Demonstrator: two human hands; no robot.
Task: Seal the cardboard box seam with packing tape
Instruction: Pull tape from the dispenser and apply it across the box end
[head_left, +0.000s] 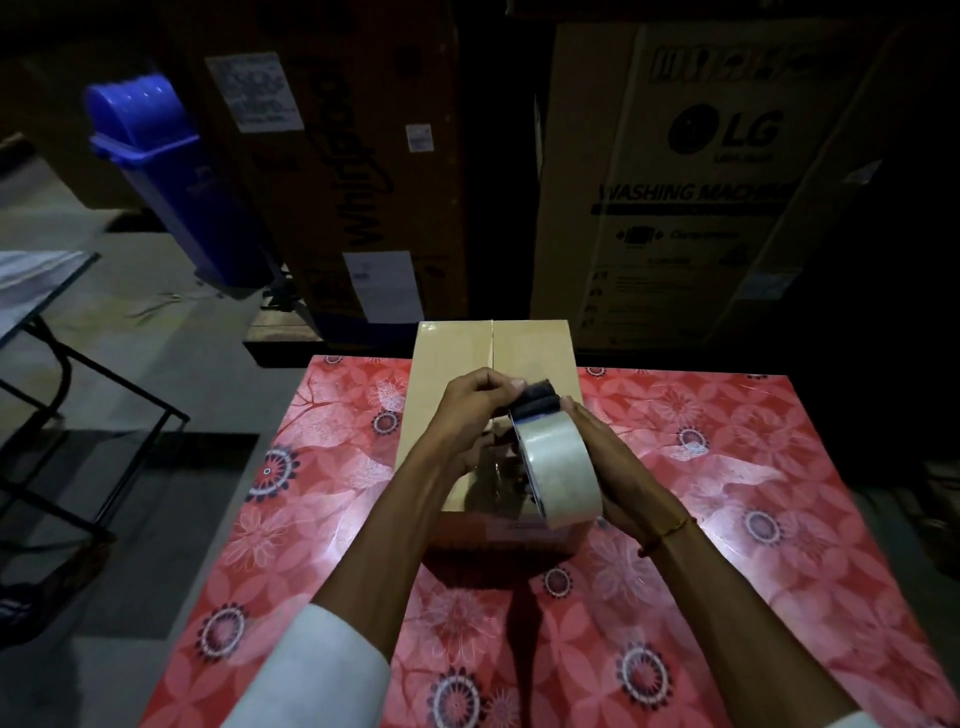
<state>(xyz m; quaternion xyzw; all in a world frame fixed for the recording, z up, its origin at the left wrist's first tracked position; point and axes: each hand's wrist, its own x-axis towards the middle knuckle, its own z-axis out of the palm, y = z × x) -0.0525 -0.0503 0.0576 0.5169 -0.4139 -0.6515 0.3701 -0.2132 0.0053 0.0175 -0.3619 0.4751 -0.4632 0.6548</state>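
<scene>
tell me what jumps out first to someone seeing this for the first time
The pink floral tabletop fills the lower middle, brightly lit against a dark room. At its centre both hands, left hand and right hand, hold a tape dispenser with a clear roll above a small cardboard box. Behind stand a tall LG washing machine carton at right and a blue swing-lid bin at left.

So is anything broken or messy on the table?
Nothing looks broken or spilled. The cardboard box sits straight on the flowery table with its flaps closed. The left hand and right hand hold the tape dispenser over the box. The room is dim, so small marks could be hidden.
</scene>
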